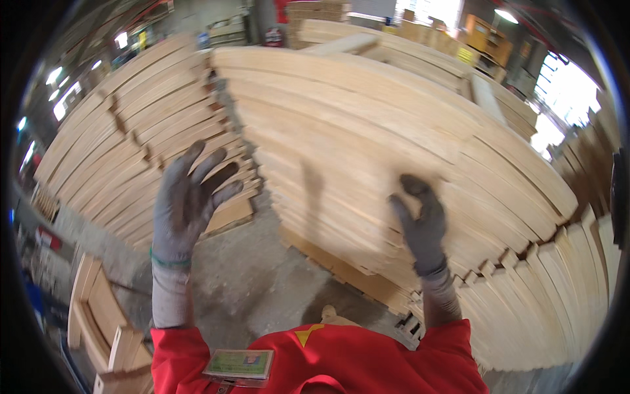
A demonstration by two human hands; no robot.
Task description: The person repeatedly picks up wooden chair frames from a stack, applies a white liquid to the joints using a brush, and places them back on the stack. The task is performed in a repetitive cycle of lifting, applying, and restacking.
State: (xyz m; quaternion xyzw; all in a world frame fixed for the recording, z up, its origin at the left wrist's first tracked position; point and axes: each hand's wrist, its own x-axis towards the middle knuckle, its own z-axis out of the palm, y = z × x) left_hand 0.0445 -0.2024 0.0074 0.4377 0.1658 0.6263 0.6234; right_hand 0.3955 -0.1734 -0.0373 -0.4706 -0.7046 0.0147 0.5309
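Observation:
My left hand (pixel 190 200), in a grey work glove with a green cuff edge, is raised with its fingers spread and nothing in it. It is nearest to the left stack of pale wooden pieces (pixel 141 131). In a matching grey glove, my right hand (pixel 422 223) is in front of the big middle stack of long, curved wooden pieces (pixel 354 131). Its thumb and fingers are apart, and no object shows between them. Motion blurs the fingertips a little, so whether they touch the stack I cannot tell.
More wooden pieces (pixel 538 289) are stacked at the right. Wooden frame parts (pixel 98 315) stand at the lower left. A brown board (pixel 354 272) lies under the middle stack. Grey concrete floor (pixel 243 276) runs between the stacks. Farther back is a wooden cabinet (pixel 487 36).

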